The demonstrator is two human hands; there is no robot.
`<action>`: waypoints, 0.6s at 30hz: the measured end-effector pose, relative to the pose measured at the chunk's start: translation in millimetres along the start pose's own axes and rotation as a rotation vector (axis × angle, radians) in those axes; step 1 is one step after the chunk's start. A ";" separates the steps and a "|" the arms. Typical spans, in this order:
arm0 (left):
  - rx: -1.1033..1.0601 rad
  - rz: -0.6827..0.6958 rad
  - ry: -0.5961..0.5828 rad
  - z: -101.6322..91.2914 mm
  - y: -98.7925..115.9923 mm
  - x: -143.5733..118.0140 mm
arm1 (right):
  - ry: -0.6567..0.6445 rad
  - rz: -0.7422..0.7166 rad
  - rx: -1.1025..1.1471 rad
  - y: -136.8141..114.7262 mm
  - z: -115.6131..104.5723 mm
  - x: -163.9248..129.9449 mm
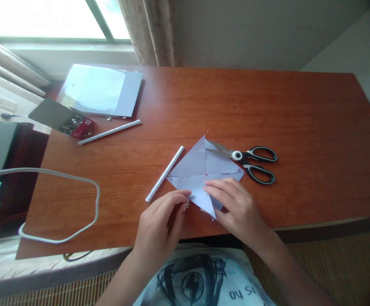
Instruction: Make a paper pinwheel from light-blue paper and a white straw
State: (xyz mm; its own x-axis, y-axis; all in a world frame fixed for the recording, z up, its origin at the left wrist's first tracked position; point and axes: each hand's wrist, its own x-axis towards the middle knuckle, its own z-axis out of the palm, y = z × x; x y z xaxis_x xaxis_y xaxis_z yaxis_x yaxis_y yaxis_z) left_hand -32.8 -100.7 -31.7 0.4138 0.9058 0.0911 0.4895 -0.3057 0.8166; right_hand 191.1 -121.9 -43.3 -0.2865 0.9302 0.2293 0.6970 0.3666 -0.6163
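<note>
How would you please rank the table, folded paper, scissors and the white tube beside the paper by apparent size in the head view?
Largest to smallest:
Table
Folded paper
Scissors
White tube

1. Daylight comes from the window (pixel 44 21), beyond and left of the left hand (pixel 162 219), its panes blown out to white.
2. Glare whitens the plastic sleeve (pixel 92 87) on that side.
3. The wall (pixel 245 34) beyond the right hand (pixel 237 208) is dim; the far corner past it darkens and blurs.
4. A small shiny piece (pixel 188 205) at the left hand looks soft.
</note>
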 end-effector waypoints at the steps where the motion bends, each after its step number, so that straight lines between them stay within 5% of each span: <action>1: 0.005 0.000 0.000 0.0 -0.5 0.3 | 0.001 -0.025 0.008 -0.4 -0.7 -0.7; 6: 0.039 -0.006 0.004 -1.5 -3.2 2.0 | 0.013 -0.130 0.047 -4.5 3.1 -5.1; 18: 0.058 -0.028 -0.024 -21.9 -11.6 -1.6 | -0.059 -0.082 0.199 -18.0 0.3 -4.3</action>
State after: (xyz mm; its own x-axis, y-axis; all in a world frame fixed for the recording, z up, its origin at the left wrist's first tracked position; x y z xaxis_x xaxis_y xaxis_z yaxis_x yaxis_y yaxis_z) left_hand -55.9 -92.2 -28.9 0.4171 0.9073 0.0540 0.5451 -0.2972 0.7840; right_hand 179.5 -132.5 -33.4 -0.3789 0.8926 0.2444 0.5278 0.4254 -0.7352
